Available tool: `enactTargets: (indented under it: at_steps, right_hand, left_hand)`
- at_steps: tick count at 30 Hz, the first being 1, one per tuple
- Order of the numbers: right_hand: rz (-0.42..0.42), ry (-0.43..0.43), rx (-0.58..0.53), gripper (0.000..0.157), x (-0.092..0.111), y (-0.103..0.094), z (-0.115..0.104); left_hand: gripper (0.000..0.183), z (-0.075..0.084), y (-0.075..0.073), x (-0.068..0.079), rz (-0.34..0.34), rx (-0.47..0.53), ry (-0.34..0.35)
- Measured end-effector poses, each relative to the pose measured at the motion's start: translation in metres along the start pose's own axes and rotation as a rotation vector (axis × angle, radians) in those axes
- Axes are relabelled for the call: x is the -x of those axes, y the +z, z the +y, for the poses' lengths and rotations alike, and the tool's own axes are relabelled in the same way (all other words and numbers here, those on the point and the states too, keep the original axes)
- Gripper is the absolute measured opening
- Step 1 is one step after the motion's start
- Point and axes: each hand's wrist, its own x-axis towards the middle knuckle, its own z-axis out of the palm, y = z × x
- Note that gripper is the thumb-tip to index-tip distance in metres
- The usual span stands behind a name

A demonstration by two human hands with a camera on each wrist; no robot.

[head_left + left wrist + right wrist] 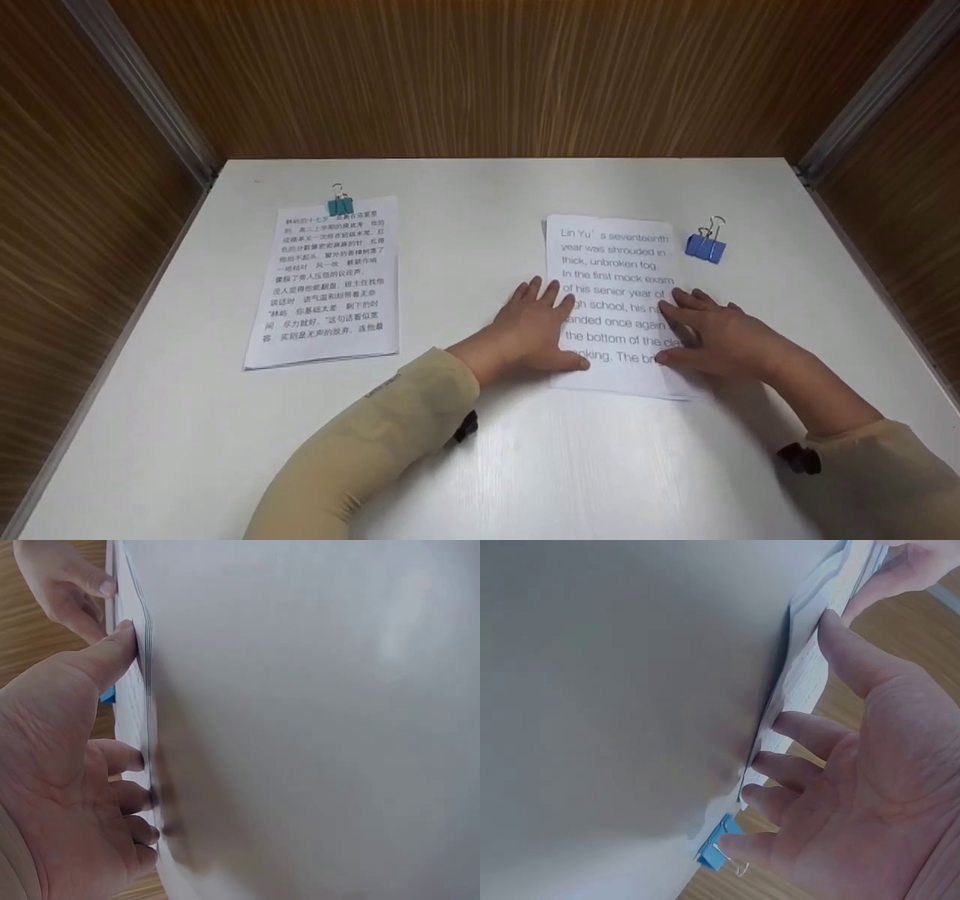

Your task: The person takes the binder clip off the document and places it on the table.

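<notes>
A stack of printed English sheets (615, 300) lies on the white table, right of centre. My left hand (532, 326) is at its left edge, fingers spread, thumb on the lower left part of the top page. In the left wrist view the fingertips meet the layered sheet edges (148, 660). My right hand (724, 337) lies along the right edge, its thumb on the page near the lower right; the right wrist view shows its fingers extended along slightly uneven sheets (810, 607). Beyond the right hand stands a blue binder clip (706, 246), apart from the stack.
On the left of the table (480, 191) lies another stack of sheets with Chinese text (330, 292), a teal binder clip (340, 205) on its top edge. Wood-grain panels (495, 75) enclose the table at the back and both sides.
</notes>
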Motion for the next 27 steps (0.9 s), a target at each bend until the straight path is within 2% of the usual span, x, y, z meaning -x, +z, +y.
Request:
enactTargets:
  at_steps: [6,10,15,20,27]
  right_hand:
    - [-0.010,0.001,-0.001,0.092,0.001,-0.004,0.007]
    - [-0.008,0.011,-0.030,0.094,-0.001,-0.004,0.007]
    - [0.099,-0.001,-0.066,0.092,-0.006,0.001,0.000]
    - [0.210,-0.083,-0.059,0.089,-0.018,0.006,-0.023]
    - [0.277,-0.180,-0.035,0.083,-0.046,0.002,-0.082]
  left_hand:
    - [0.103,0.006,0.000,-0.007,0.005,0.018,0.001]
    - [0.100,0.004,0.000,-0.005,0.025,0.026,0.017]
    - [0.094,-0.007,-0.002,0.006,0.080,0.066,0.041]
    - [0.090,-0.039,-0.013,0.035,0.145,0.087,0.040]
    - [0.091,-0.112,-0.022,0.088,0.210,0.088,-0.061]
